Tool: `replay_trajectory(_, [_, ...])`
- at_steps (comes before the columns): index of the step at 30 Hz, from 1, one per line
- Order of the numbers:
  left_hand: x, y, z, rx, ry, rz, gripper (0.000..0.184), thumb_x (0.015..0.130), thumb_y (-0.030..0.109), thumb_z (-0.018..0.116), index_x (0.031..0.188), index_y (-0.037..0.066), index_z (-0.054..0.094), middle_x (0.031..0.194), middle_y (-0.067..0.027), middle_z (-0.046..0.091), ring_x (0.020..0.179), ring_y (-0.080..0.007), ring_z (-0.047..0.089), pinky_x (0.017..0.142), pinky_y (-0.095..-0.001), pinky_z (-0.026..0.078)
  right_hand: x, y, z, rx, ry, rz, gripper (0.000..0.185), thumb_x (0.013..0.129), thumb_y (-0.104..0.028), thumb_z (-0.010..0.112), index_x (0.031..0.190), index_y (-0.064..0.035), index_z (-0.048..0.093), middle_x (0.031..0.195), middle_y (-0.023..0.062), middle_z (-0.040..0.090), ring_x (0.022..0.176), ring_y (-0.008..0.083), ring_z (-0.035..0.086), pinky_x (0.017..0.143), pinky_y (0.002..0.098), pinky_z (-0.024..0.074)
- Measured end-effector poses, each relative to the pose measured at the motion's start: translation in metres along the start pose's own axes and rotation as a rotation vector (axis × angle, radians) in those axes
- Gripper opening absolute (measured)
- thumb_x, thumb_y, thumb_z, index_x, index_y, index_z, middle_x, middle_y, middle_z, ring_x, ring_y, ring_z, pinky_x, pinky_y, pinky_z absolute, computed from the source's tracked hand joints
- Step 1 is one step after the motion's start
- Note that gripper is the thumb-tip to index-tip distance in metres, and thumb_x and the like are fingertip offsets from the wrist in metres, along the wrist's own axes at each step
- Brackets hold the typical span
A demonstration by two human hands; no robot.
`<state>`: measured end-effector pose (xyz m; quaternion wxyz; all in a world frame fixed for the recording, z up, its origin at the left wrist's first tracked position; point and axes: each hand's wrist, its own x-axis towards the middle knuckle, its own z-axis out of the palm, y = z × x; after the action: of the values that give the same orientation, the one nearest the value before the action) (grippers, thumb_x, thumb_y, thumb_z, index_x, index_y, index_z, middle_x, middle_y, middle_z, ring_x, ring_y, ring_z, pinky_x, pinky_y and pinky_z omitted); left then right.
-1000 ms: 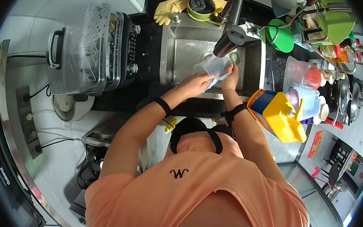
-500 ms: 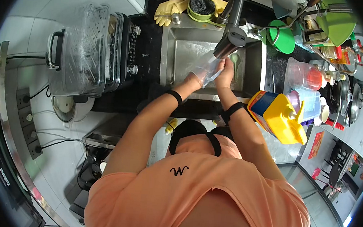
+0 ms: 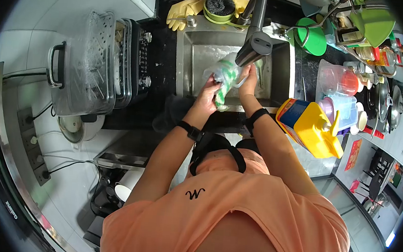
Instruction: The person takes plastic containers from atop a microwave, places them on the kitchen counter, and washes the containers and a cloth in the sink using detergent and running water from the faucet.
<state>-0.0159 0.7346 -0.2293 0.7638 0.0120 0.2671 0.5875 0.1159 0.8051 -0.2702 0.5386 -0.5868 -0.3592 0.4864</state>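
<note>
Over the steel sink [image 3: 201, 43], below the black faucet [image 3: 255, 47], a clear plastic container [image 3: 238, 75] is between my hands. My left hand [image 3: 208, 94] is wrapped round a green and white cloth [image 3: 223, 82], which is bunched against the container and hangs down at its near end. On the container's right side, my right hand [image 3: 249, 81] grips its edge with bent fingers. A green spoon-like item lies in the sink behind the faucet head, partly hidden.
A yellow jug [image 3: 312, 127] stands close to the right of the sink. Left of it is a clear-lidded appliance [image 3: 81, 64]. Yellow gloves [image 3: 184, 12] and a green bowl [image 3: 218, 17] sit behind it. Plastic containers [image 3: 330, 79] crowd the right counter.
A green and white cloth has come into view at my left hand, which was inside or behind the container before. My left wrist has turned; my right hand stays on the container.
</note>
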Motion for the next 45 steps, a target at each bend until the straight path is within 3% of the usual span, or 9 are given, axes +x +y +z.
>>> replay_trajectory(7, [-0.013,0.039,0.001,0.118,0.077,0.210,0.060,0.084,-0.009,0.053,0.141,0.006,0.041,0.127,-0.0069,0.053,0.114,-0.0198,0.053,0.103,-0.0336,0.041,0.000,-0.016,-0.012,-0.190,0.300,0.414,0.030,0.101,-0.021,0.039,0.131,-0.0148,0.045,0.112,0.0097,0.060,0.085,0.0281,0.064,0.046,0.0378,0.0522])
replay_trajectory(13, [0.005,0.054,-0.009,0.860,-0.085,0.332,0.062,0.083,-0.014,0.042,0.139,0.010,0.047,0.132,-0.0099,0.056,0.119,-0.0233,0.054,0.105,-0.0328,0.039,0.002,-0.003,-0.047,-0.663,-0.019,0.395,0.028,0.101,-0.020,0.046,0.128,-0.0129,0.052,0.101,0.0158,0.065,0.088,0.0280,0.066,0.057,0.0380,0.0543])
replay_trajectory(15, [0.015,0.056,0.000,1.637,-0.349,0.246,0.060,0.082,-0.014,0.041,0.135,0.011,0.052,0.123,-0.0136,0.062,0.112,-0.0251,0.059,0.098,-0.0297,0.043,0.003,0.021,-0.049,-0.860,0.007,-0.054,0.026,0.101,-0.021,0.045,0.122,-0.0104,0.057,0.100,0.0201,0.066,0.090,0.0327,0.066,0.072,0.0409,0.0528])
replay_trajectory(19, [0.031,0.045,0.013,2.182,-0.484,-0.052,0.029,0.089,0.013,0.053,0.116,0.008,0.062,0.110,-0.0198,0.065,0.101,-0.0361,0.062,0.087,-0.0390,0.049,-0.018,-0.020,-0.030,-0.817,-0.211,-0.089,0.031,0.102,-0.031,0.041,0.119,-0.0157,0.061,0.111,0.0196,0.063,0.098,0.0423,0.060,0.085,0.0490,0.0474])
replay_trajectory(24, [0.055,0.060,-0.025,2.501,-0.885,0.466,0.023,0.090,0.021,0.054,0.104,0.006,0.066,0.107,-0.0123,0.067,0.099,-0.0295,0.064,0.089,-0.0405,0.050,-0.026,-0.025,-0.031,-0.910,-0.190,-0.043,0.030,0.100,-0.028,0.042,0.119,-0.0146,0.060,0.109,0.0208,0.062,0.100,0.0428,0.059,0.086,0.0487,0.0474])
replay_trajectory(27, [0.043,0.086,-0.001,2.181,-0.794,0.822,0.021,0.085,0.008,0.052,0.097,0.008,0.069,0.104,-0.0082,0.067,0.099,-0.0267,0.064,0.085,-0.0349,0.052,-0.007,-0.025,-0.042,-0.944,-0.111,0.041,0.032,0.097,-0.027,0.045,0.121,-0.0114,0.059,0.102,0.0202,0.067,0.093,0.0392,0.065,0.079,0.0464,0.0526])
replay_trajectory(30, [0.031,0.084,-0.004,1.925,-0.321,0.618,0.038,0.082,-0.011,0.050,0.110,0.007,0.068,0.118,-0.0105,0.064,0.110,-0.0297,0.061,0.097,-0.0322,0.047,0.000,-0.049,-0.049,-0.886,-0.117,0.528,0.043,0.099,-0.032,0.040,0.117,0.0030,0.057,0.094,0.0227,0.068,0.055,0.0324,0.068,0.051,0.0387,0.0563])
replay_trajectory(36, [-0.006,0.030,0.047,1.639,0.017,0.733,0.051,0.079,-0.015,0.048,0.120,0.008,0.065,0.128,-0.0196,0.057,0.115,-0.0361,0.058,0.098,-0.0371,0.046,0.025,0.009,-0.051,-0.410,-0.024,0.979,0.046,0.097,-0.038,0.041,0.120,-0.0017,0.057,0.097,0.0212,0.069,0.060,0.0352,0.067,0.051,0.0450,0.0529])
replay_trajectory(45, [0.044,-0.017,0.031,1.962,0.029,0.764,0.037,0.084,0.007,0.060,0.120,0.011,0.051,0.144,-0.0155,0.040,0.133,-0.0446,0.037,0.105,-0.0529,0.036,0.001,0.051,-0.027,-0.357,-0.143,0.714,0.032,0.093,-0.024,0.052,0.105,0.0043,0.061,0.089,0.0158,0.068,0.070,0.0267,0.065,0.055,0.0428,0.0509])
